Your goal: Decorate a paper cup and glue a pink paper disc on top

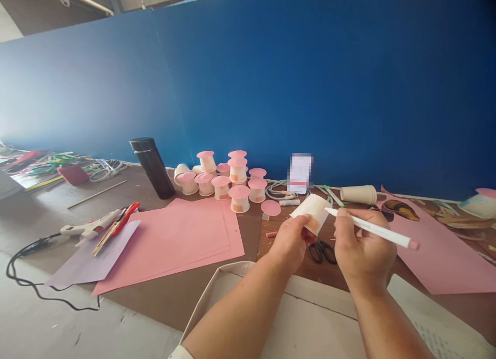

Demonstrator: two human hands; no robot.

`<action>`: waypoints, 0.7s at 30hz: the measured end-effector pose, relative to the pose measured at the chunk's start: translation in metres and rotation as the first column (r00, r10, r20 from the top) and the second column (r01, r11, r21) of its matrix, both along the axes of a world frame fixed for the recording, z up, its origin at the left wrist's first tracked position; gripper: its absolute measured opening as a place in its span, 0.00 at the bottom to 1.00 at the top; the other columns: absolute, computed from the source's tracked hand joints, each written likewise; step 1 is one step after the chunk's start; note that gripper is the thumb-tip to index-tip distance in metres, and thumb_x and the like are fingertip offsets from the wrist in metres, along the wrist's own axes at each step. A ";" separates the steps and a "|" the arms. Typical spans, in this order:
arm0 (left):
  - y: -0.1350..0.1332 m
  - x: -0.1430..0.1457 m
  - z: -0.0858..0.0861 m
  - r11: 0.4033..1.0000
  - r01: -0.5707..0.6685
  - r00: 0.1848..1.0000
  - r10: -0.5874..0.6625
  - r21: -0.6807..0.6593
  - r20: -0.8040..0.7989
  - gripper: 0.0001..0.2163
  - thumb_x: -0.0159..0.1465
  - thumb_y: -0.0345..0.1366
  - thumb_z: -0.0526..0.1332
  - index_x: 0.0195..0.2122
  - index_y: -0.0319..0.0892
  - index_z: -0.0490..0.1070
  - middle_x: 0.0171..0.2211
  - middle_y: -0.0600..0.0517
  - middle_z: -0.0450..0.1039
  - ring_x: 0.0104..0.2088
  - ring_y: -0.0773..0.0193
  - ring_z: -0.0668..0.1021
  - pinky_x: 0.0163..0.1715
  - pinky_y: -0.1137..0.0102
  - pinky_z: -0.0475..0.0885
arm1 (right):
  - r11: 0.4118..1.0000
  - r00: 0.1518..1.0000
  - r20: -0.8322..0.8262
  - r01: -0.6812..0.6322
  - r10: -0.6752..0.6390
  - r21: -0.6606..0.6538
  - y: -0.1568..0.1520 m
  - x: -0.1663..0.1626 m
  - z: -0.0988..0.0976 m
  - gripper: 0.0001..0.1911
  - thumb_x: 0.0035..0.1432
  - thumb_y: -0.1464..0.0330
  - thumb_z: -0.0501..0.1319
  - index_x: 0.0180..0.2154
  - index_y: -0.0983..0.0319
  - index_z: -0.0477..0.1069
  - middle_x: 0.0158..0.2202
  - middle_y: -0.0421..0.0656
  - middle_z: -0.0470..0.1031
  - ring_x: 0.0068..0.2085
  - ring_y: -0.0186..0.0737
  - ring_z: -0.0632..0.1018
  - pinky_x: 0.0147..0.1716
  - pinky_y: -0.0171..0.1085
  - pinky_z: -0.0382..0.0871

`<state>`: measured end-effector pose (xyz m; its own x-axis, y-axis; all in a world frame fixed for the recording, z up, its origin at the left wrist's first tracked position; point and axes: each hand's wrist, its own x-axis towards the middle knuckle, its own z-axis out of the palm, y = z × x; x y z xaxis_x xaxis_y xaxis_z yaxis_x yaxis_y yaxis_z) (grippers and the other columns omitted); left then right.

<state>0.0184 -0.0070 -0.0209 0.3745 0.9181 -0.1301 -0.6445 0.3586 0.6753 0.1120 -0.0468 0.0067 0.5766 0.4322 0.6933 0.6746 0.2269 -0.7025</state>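
Over the brown table (166, 292), a held cup (316, 212) partly hides scissors (323, 248).

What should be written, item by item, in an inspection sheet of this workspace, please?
Surface: flat brown table, strewn with paper and tools; spills: nothing seen.
Job's things: tilted white paper cup; slim white marker with pink end; white paper cups topped with round pink paper discs.
Clutter: large pink paper sheets, white glue gun, black-handled scissors.
Grips: left-hand grip holds the tilted cup; right-hand grip holds the marker, tip at the cup.
Cables: thin black cable loops from the glue gun past the table edge; coiled pale cable lies near the disc-topped cups.
Surroundings: tall blue flat panel behind the table; other people: nothing seen.
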 end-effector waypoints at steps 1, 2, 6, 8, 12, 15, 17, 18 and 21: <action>0.000 0.000 0.001 1.000 0.002 1.000 -0.001 -0.020 0.009 0.15 0.50 0.39 0.70 0.34 0.38 0.70 0.28 0.52 0.67 0.28 0.69 0.65 0.31 0.70 0.62 | 1.000 1.000 -0.029 0.000 0.000 0.019 0.000 0.001 0.001 0.09 0.57 0.61 0.62 0.30 0.60 0.70 0.23 0.42 0.74 0.23 0.40 0.74 0.24 0.38 0.66; 0.000 0.000 0.001 0.999 0.005 1.000 -0.005 -0.033 0.013 0.15 0.50 0.38 0.70 0.35 0.38 0.70 0.29 0.52 0.68 0.28 0.69 0.65 0.31 0.71 0.63 | 0.999 0.999 -0.050 0.001 0.001 0.034 0.000 0.001 0.001 0.09 0.57 0.61 0.63 0.31 0.60 0.70 0.23 0.42 0.73 0.23 0.39 0.73 0.24 0.38 0.66; 0.000 0.000 0.002 1.000 0.021 1.000 -0.021 -0.022 -0.011 0.15 0.50 0.39 0.69 0.35 0.37 0.71 0.28 0.52 0.67 0.27 0.69 0.65 0.30 0.71 0.62 | 0.998 0.999 -0.055 0.006 -0.003 0.058 0.000 0.004 0.000 0.08 0.57 0.62 0.63 0.31 0.60 0.70 0.24 0.41 0.74 0.25 0.39 0.74 0.26 0.37 0.67; 0.000 0.000 0.001 1.000 0.018 0.999 -0.018 0.005 -0.031 0.15 0.50 0.40 0.69 0.34 0.37 0.71 0.27 0.53 0.66 0.26 0.69 0.65 0.30 0.71 0.62 | 0.999 0.999 -0.045 0.013 -0.011 0.047 0.001 0.005 -0.001 0.09 0.57 0.62 0.63 0.31 0.60 0.71 0.24 0.41 0.73 0.24 0.39 0.74 0.26 0.38 0.67; -0.001 0.000 0.001 0.999 0.014 0.998 -0.011 0.046 -0.064 0.15 0.49 0.41 0.70 0.32 0.38 0.71 0.26 0.53 0.66 0.27 0.68 0.65 0.30 0.70 0.62 | 0.999 0.999 -0.033 0.024 -0.023 0.026 0.001 0.004 -0.002 0.09 0.57 0.61 0.63 0.31 0.60 0.71 0.23 0.41 0.73 0.24 0.40 0.74 0.27 0.38 0.67; -0.002 0.000 0.000 0.997 0.022 0.997 -0.017 0.071 -0.080 0.15 0.50 0.42 0.69 0.32 0.38 0.72 0.26 0.53 0.65 0.27 0.68 0.65 0.30 0.71 0.61 | 1.000 0.999 -0.030 0.014 -0.013 0.012 0.001 0.003 -0.001 0.09 0.57 0.61 0.63 0.31 0.60 0.71 0.23 0.42 0.73 0.25 0.41 0.75 0.27 0.39 0.67; -0.002 0.000 0.000 0.996 0.031 0.996 -0.023 0.085 -0.087 0.14 0.50 0.42 0.69 0.31 0.38 0.72 0.25 0.54 0.64 0.26 0.69 0.64 0.30 0.71 0.60 | 1.000 1.000 -0.026 0.006 -0.006 0.002 0.002 0.003 -0.001 0.10 0.57 0.60 0.63 0.30 0.60 0.71 0.23 0.42 0.73 0.25 0.41 0.75 0.27 0.39 0.68; -0.002 0.000 -0.001 0.995 0.033 0.996 -0.025 0.092 -0.089 0.14 0.50 0.43 0.69 0.30 0.38 0.71 0.25 0.54 0.64 0.26 0.69 0.64 0.29 0.71 0.59 | 1.000 1.000 -0.022 0.005 -0.005 -0.004 0.002 0.004 -0.001 0.10 0.57 0.60 0.63 0.30 0.60 0.71 0.24 0.42 0.73 0.26 0.42 0.75 0.28 0.39 0.68; -0.002 0.000 -0.001 0.993 0.032 0.995 -0.021 0.111 -0.095 0.14 0.50 0.43 0.70 0.28 0.39 0.70 0.24 0.54 0.64 0.26 0.69 0.63 0.29 0.71 0.59 | 1.000 1.000 -0.009 0.009 -0.009 -0.024 0.002 0.004 -0.003 0.10 0.57 0.60 0.63 0.30 0.60 0.70 0.25 0.43 0.74 0.27 0.42 0.76 0.29 0.40 0.68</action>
